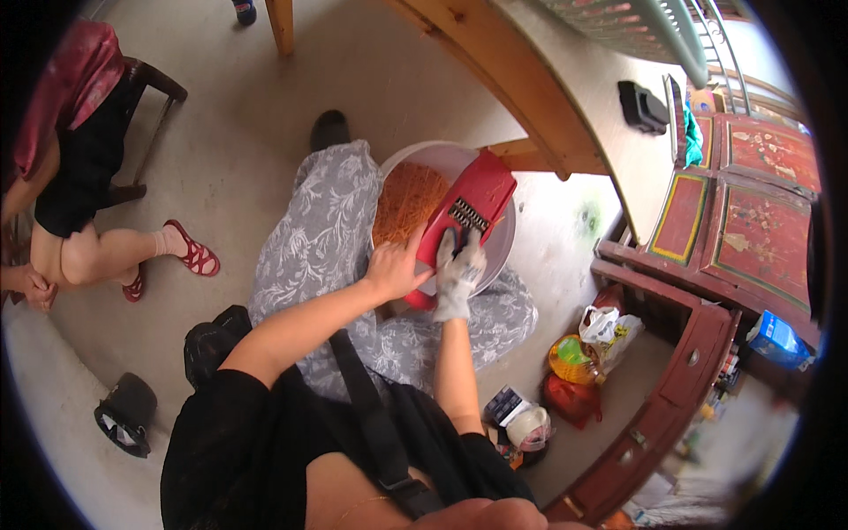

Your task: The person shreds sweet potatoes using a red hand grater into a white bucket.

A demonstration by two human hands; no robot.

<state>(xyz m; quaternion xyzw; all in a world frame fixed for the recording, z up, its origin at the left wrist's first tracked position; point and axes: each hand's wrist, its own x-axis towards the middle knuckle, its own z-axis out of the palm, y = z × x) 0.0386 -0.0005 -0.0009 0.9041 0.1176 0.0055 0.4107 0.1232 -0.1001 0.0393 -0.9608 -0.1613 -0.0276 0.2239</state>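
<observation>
- The orange shreds (pixel 408 201) lie at the left in the pale tub (pixel 443 155); best let them fall clear of the slots.
- Your bare left hand (pixel 393 272) lies along the grater's near-left edge, fingers slightly bent; how firmly they grip can't be told. Brace it there.
- The red grater (pixel 486 184) slants across the tub's right side; a steady slope should help.
- Your gloved right hand (pixel 461 272) bends over the slots; whether it grips anything can't be told. Stroke flat, fingertips raised.

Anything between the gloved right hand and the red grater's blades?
Nothing visible: the gloved right hand is right at the blades of the red grater, over the pale bucket. I can't see what the hand covers.
</observation>
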